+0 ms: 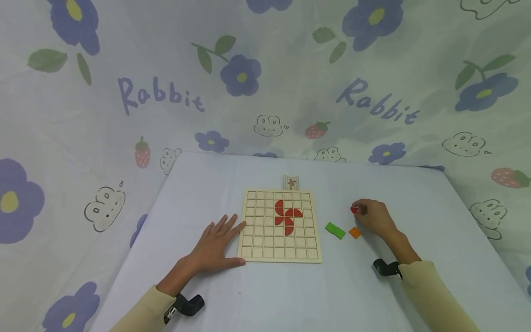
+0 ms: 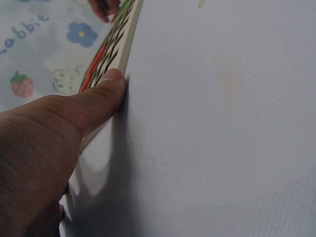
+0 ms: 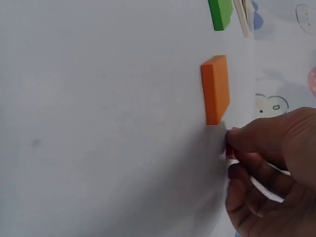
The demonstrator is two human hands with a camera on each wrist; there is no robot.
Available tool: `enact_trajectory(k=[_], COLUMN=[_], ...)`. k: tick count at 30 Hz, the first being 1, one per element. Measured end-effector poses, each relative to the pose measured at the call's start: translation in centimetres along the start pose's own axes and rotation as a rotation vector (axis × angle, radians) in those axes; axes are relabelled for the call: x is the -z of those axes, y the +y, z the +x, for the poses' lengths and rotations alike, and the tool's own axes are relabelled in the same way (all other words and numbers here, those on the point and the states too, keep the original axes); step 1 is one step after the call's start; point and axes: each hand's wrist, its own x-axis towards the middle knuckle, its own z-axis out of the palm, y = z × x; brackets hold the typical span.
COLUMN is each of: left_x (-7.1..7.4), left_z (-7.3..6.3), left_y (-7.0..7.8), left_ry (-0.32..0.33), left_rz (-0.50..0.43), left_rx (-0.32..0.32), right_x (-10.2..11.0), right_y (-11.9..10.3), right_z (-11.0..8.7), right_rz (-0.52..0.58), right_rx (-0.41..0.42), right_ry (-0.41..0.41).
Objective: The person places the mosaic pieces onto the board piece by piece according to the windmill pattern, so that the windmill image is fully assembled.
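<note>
A square wooden grid board (image 1: 256,252) lies flat on the white table, bearing several red rounded pieces (image 1: 289,226) arranged like a pinwheel. My left hand (image 1: 215,249) is spread flat at the board's left side, its thumb and fingertips touching the edge. In the left wrist view the thumb (image 2: 106,96) lies against the board's border. To the right of the board, my right hand (image 1: 375,219) pinches a small red piece (image 1: 354,210) between thumb and fingers. Much of that piece (image 3: 230,150) is hidden by the fingers in the right wrist view.
Between the board and the right hand lie green pieces (image 1: 335,230) and an orange square piece (image 1: 354,232). A small pattern card (image 1: 291,182) sits at the board's far edge. A printed cloth (image 1: 232,110) hangs behind the table (image 1: 282,299).
</note>
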Motion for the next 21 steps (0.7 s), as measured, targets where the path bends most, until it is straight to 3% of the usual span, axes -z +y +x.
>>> enact_trajectory(k=[9, 14, 21], left_x=[-0.2, -0.3, -0.4], left_z=[-0.1, 0.0, 0.1], left_y=[-0.2, -0.3, -0.4], left_ry=[-0.007, -0.023, -0.008], left_rz=[0.002, 0.004, 0.017], left_rx=[0.0, 0.004, -0.002], right_x=[0.7, 0.3, -1.5], right_y=[0.0, -0.2, -3.8], right_z=[0.6, 0.8, 1.7], right_rz=[0.021, 0.065, 0.168], right_rx=[-0.019, -0.023, 0.014], right_ry=[-0.048, -0.019, 0.004])
